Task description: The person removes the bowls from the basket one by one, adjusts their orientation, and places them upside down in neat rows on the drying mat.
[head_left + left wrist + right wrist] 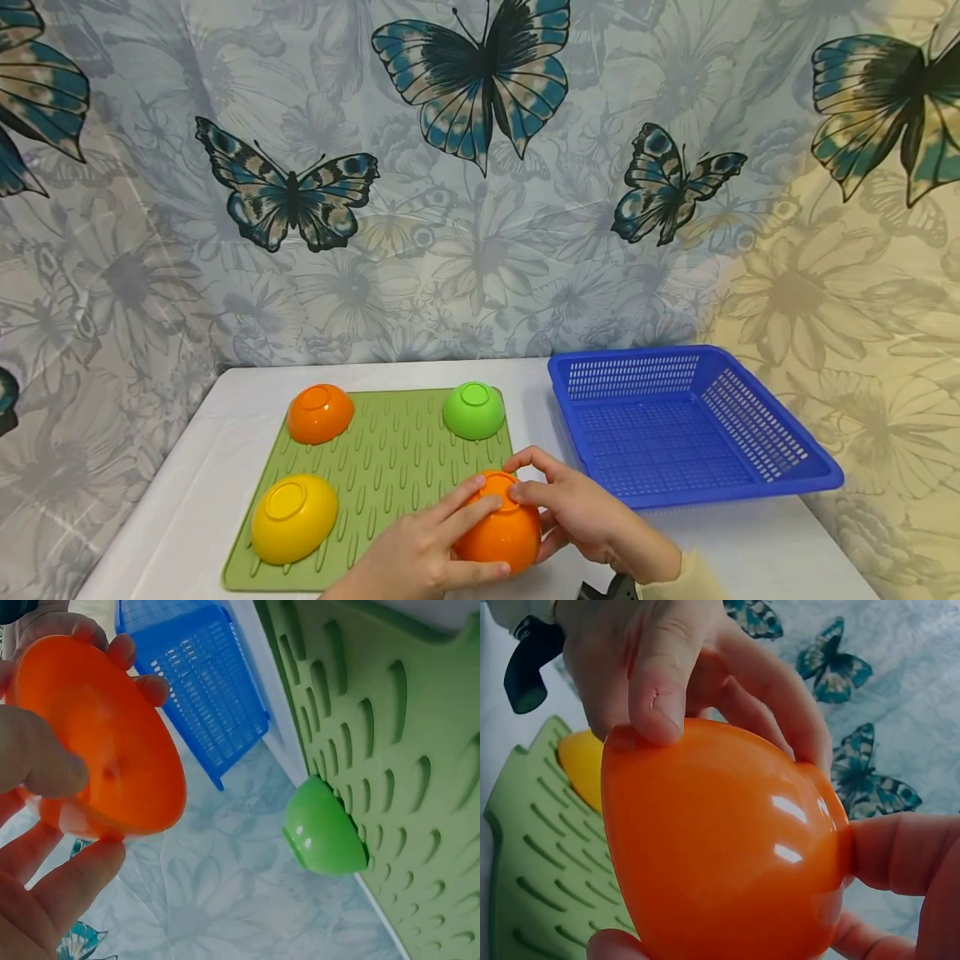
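Note:
Both hands hold a glossy orange bowl (pixel 501 533), tilted with its ringed foot up, at the front right corner of a ridged green mat (pixel 390 475). My left hand (pixel 420 546) grips it from the left; in the left wrist view its thumb (pixel 41 754) lies across the bowl. From the right, my right hand (pixel 588 508) has fingertips at the foot and more fingers lower on the side. A green bowl (pixel 474 412), a second orange bowl (pixel 320 414) and a yellow bowl (pixel 294 518) rest on the mat with their feet up.
A blue plastic basket (pixel 585 433) with perforated walls stands on the white table (pixel 720 550), right of the mat. Behind the table hangs a floral cloth (pixel 487 275) printed with butterflies. A small black object (pixel 611 587) shows by the right wrist.

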{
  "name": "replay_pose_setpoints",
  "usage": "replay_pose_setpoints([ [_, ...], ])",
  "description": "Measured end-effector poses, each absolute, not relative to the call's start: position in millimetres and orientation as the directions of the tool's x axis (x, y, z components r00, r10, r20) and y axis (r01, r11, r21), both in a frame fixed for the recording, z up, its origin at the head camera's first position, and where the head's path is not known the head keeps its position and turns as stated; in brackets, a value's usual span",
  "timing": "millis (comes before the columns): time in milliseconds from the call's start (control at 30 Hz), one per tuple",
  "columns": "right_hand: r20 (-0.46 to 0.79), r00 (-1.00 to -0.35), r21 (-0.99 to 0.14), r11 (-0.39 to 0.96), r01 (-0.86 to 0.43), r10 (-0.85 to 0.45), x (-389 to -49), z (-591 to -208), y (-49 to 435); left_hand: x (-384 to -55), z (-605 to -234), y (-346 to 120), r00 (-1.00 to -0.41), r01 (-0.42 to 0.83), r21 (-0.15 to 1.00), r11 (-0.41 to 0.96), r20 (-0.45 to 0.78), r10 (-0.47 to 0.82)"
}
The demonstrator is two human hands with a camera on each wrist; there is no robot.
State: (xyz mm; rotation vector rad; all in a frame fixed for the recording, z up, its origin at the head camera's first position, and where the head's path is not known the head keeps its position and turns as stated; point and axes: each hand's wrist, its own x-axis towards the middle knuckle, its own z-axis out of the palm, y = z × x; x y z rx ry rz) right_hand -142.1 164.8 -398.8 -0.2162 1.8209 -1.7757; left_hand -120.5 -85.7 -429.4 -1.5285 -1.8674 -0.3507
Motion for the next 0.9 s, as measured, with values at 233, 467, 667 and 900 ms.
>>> replay_pose_setpoints([
  [233, -0.206, -0.884, -0.975, 0.164, 0.149, -0.419, -141.6, -393.4, 159.9, -112.0, -427.4, -82.6, -0.572, 0.818, 0.436, 0.376, 0.546, 0.612],
  [467, -0.170, -0.904, -0.979, 0.169, 0.110, -0.393, -137.7, -396.8, 150.9, -110.5, -426.1, -77.5, -0.890, 0.424, 0.687, 0.591, 0.193, 0.414],
  [667, -0.162, -0.909, -0.982, 0.156, 0.109, -0.384, -136.1, -402.3, 146.5, -117.3, -426.1, -76.0, -0.917, 0.357, 0.676, 0.645, 0.123, 0.378],
  [900, -0.100, -0.901, -0.986, 0.160, 0.035, -0.423, -136.8, -413.6, 144.4, -127.0, -431.8, -79.4, -0.925, 0.345, 0.680, 0.647, 0.128, 0.358],
])
